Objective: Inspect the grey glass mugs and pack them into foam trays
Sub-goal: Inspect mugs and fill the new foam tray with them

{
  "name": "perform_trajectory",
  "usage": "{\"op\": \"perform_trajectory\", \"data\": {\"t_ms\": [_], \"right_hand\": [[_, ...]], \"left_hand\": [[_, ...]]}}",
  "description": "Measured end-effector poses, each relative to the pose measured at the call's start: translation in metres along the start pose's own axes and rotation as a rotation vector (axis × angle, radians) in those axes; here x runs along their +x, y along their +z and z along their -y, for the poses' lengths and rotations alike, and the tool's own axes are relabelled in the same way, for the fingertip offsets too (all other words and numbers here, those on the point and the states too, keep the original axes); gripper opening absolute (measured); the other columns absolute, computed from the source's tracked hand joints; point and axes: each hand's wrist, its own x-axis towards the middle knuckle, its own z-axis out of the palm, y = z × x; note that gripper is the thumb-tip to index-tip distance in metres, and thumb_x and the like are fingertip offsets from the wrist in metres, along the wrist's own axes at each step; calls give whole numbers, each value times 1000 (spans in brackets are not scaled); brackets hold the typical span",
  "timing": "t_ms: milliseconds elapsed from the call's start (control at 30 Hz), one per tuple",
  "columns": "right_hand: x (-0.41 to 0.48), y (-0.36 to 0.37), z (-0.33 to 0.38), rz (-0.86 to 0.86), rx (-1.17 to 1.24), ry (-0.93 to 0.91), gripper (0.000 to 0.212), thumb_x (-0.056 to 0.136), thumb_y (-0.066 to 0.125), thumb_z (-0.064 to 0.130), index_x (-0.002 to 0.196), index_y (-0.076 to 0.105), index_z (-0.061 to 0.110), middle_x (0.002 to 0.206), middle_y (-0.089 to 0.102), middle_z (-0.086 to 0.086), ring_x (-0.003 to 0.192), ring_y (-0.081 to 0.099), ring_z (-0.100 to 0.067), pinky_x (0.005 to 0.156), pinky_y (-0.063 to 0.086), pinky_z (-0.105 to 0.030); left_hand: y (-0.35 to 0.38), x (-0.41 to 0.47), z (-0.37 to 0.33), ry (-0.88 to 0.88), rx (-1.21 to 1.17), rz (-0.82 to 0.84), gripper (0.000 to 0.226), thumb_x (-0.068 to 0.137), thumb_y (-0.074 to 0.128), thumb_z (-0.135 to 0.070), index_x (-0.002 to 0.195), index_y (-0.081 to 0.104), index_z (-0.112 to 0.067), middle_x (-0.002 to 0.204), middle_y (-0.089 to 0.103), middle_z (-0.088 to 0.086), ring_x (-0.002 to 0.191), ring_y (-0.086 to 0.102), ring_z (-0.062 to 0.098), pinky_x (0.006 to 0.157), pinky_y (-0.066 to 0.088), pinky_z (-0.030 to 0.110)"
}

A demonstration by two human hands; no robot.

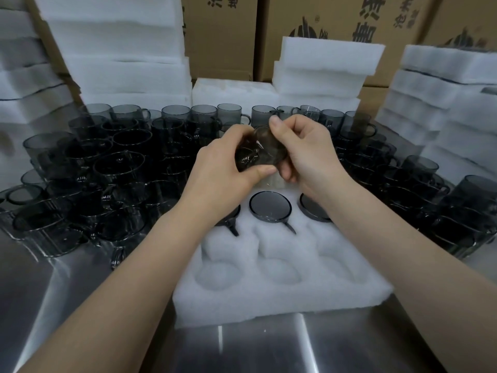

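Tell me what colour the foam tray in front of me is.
White; the foam tray shows best in the head view.

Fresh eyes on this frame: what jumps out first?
The left hand and right hand hold one grey mug up at centre frame, over a white foam tray on the steel table. Three mugs sit in the tray's far row; its near pockets are empty. Loose grey mugs crowd the table on both sides and behind, with foam stacks beyond.
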Motion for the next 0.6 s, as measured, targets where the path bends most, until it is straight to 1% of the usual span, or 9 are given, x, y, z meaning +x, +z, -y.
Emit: {"op": "perform_trajectory", "data": {"t_ms": [67,133,200,267,333,400,433,533,600], "right_hand": [[0,-1,2,23,110,46,25,102,51,21,80,59,11,42,52,-2,27,42,-11,30,28,-15],[1,-3,6,74,241,102,26,104,44,19,93,64,7,53,59,-5,34,47,-12,34,37,-19],[2,-4,7,124,240,155,28,105,43,24,106,64,5,74,65,-7,43,51,-16,39,44,-24],[2,-4,8,219,197,226,39,103,43,36,120,62,6,95,66,-9,53,55,-21,46,49,-29],[1,-4,9,332,224,276,48,102,40,43,130,57,7,103,66,-9,65,62,-24,54,54,-32],[0,-6,12,389,273,271,44,102,42,41,129,57,9,103,68,-7,75,68,-24,62,57,-33],[0,-8,12,381,290,259,40,101,44,38,128,57,11,106,68,-7,77,69,-24,63,57,-33],[-1,-13,9,302,270,206,32,93,57,33,120,57,16,109,63,-11,74,68,-24,56,55,-29],[-2,-14,7,276,247,175,30,84,63,32,110,55,20,106,60,-12,70,65,-23,51,52,-27]], "left_hand": [[0,0,0,-5,-38,-8,48,78,78,-31,120,56,-24,108,67,-13,102,59,2,86,42,11],[-1,0,0,-29,-137,-25,44,82,75,-32,119,51,-31,104,65,-23,102,58,-6,86,41,9],[-3,-1,-1,-48,-240,-26,42,85,69,-36,118,44,-36,100,63,-30,104,58,-9,92,46,20],[-3,0,-1,-61,-334,-3,42,85,64,-41,119,40,-35,101,63,-29,107,60,-3,97,48,30],[-3,2,-1,-83,-456,17,39,87,63,-38,118,40,-30,101,65,-24,104,61,-4,92,49,26],[-5,5,0,-116,-555,30,36,92,66,-24,119,42,-21,103,64,-15,96,62,-8,82,49,16],[-6,6,2,-137,-567,36,38,91,67,-18,120,42,-17,107,65,-9,97,62,-5,81,50,17],[-8,11,4,-158,-465,36,58,82,75,-6,128,42,-20,121,61,-3,112,61,8,94,51,29],[-8,15,2,-112,-271,46,69,77,79,-10,135,44,-25,123,57,-9,114,57,4,95,48,22]]}}
